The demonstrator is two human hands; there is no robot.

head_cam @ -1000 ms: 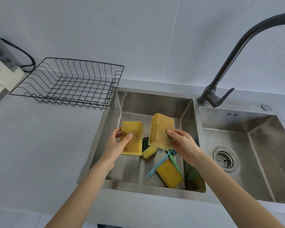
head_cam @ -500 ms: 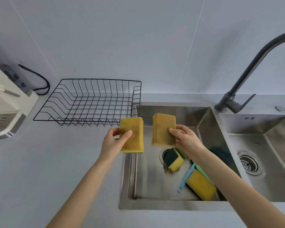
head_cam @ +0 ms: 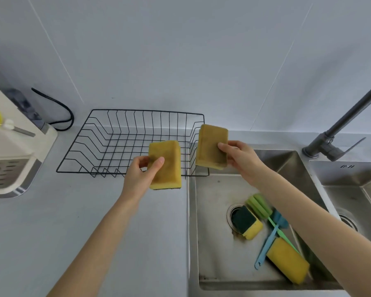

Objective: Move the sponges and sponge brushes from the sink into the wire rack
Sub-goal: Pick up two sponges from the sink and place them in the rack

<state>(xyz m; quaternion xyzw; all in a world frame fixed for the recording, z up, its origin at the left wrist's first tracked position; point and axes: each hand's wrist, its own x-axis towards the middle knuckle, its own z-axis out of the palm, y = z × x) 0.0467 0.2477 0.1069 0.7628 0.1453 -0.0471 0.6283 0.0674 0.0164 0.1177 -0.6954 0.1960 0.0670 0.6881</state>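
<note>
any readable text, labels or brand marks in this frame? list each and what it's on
None legible.
Small dark mark on the back ledge of the right sink basin: looks like a stamped logo or short strokes, too small and blurred to read.
Beige appliance at the left edge: no lettering visible.
Sponges, both hands, wire rack, faucet: no print visible.

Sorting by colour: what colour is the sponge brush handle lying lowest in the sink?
Light blue handle, clearest in the head view.
</note>
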